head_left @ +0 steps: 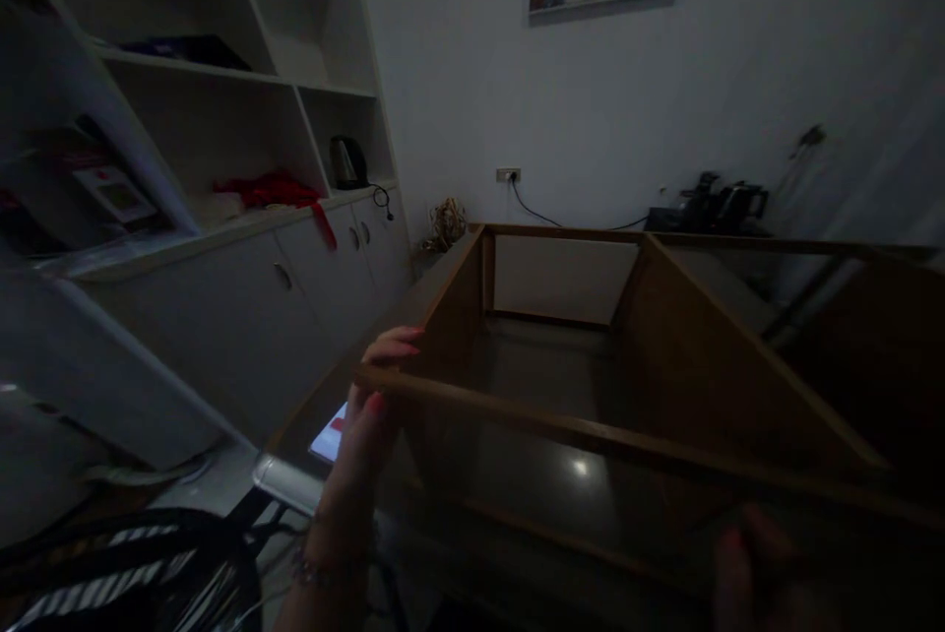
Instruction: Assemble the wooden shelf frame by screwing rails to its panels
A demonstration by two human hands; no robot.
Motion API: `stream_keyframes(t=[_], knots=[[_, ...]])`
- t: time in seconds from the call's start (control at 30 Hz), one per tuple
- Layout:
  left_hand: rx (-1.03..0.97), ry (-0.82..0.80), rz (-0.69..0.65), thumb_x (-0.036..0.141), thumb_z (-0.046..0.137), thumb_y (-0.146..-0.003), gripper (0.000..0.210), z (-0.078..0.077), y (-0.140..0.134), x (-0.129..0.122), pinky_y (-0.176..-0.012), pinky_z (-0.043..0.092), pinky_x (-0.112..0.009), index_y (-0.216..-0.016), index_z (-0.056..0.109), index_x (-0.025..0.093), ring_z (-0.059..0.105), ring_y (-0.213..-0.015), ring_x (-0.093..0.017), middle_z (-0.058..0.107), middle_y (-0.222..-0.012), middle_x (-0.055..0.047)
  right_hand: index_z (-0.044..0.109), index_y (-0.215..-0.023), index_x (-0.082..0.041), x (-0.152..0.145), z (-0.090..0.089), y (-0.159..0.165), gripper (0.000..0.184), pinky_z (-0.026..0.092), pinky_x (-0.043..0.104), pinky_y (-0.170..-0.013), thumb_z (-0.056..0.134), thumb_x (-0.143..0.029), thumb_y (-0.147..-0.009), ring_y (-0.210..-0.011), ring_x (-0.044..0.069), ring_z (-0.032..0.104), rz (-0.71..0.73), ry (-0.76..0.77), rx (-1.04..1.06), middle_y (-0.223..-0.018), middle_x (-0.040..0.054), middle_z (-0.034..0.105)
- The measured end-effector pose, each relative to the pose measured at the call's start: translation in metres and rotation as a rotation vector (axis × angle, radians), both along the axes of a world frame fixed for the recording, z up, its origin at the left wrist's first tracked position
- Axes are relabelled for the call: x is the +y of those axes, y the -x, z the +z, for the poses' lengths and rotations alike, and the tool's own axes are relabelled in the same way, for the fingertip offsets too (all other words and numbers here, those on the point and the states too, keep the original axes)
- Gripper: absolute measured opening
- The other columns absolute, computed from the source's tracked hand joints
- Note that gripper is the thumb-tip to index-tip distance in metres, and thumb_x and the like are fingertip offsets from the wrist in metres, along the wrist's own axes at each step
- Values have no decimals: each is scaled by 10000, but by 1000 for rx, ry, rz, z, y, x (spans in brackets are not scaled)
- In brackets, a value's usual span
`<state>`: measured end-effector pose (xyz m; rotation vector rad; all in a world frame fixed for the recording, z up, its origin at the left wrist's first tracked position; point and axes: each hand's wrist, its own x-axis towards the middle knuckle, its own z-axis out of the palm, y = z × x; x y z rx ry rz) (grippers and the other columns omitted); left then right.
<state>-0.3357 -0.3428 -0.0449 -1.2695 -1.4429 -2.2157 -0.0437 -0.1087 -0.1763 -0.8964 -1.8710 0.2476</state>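
Gripping wooden frame [532,415], left hand [365,435] wrapped round near-left corner; holding right hand [760,563] by near side, can't tell grip.

The head view looks forward and down, close over a brown wooden compartmented frame [679,356], facing a flat white wall [620,100]
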Motion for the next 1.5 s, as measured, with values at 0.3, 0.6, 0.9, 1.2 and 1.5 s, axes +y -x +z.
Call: stream_keyframes(t=[0.3,0.6,0.9,1.2,1.5], knots=[[138,-121,85,552,492,-809,340,16,-1,23,-881,387,-384,-724,566,231,546,-951,-250,650,-939,-37,689,-1067,-127,-2,3,8,603,509,362,-772,536,-665,-843,-869,268,658,114,288,93,-940,129,713],[213,-153,134,510,452,-854,313,17,-4,30,-941,370,-411,-727,523,233,503,-820,-227,577,-744,-23,705,-782,-155,4,32,12,547,453,328,-687,497,-653,-873,-684,224,608,178,185,51,-685,83,669],[256,-174,60,519,464,-890,313,16,-12,43,-1044,372,-440,-772,512,233,529,-925,-226,509,-763,-10,577,-608,-200,29,48,10,523,409,285,-575,479,-630,-888,-527,180,548,290,168,-35,-528,32,572],[326,-84,115,505,397,-951,303,8,-33,55,-994,414,-445,-872,512,236,521,-1055,-239,538,-885,-35,525,-585,-210,66,53,14,586,362,266,-484,459,-735,-837,-448,166,517,309,209,-80,-474,25,528],[282,-42,130,518,372,-942,301,3,-38,61,-989,404,-475,-885,489,247,513,-1101,-271,526,-905,-51,658,-785,-159,71,46,15,750,464,354,-587,407,-864,-746,-656,320,671,160,290,-85,-650,152,677]])
